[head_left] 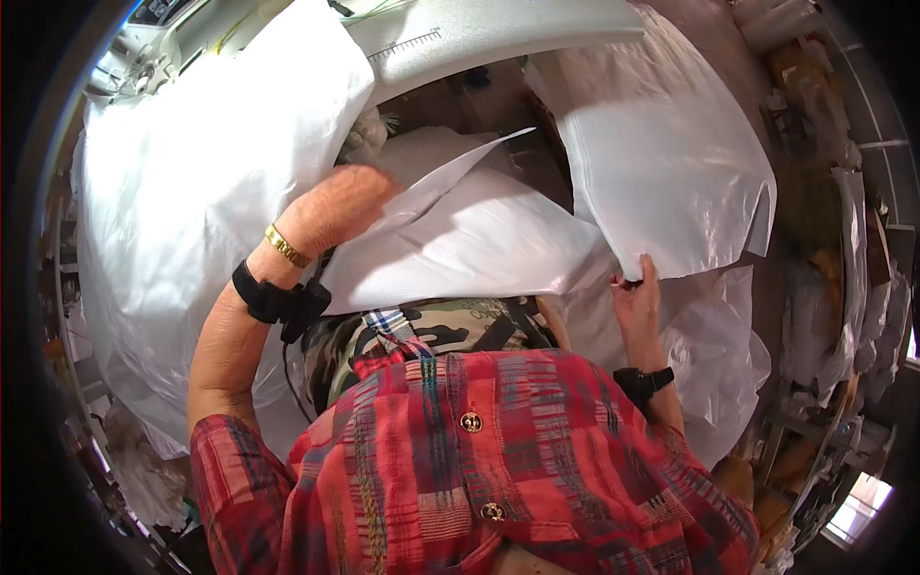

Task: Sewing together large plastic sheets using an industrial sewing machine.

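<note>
My right hand [637, 305] pinches the lower corner of a white plastic sack [661, 163] that hangs off the table's right side, thumb and finger closed on its edge. My left hand [347, 206] is blurred by motion, and its fingers are hard to make out. It is beside a second white woven plastic piece [470, 240] spread over my lap, whose narrow flap [460, 172] rises to a point away from me. Whether the left fingers grip that flap cannot be told. Close by on the left lies a large white plastic sheet [211, 125].
A pale table [498, 34] with a printed ruler scale curves across the far side. Machine parts [149, 72] stand at the far left, with loose threads nearby. More white plastic [714, 355] drapes by my right arm. Shelves with bagged items [815, 287] line the right.
</note>
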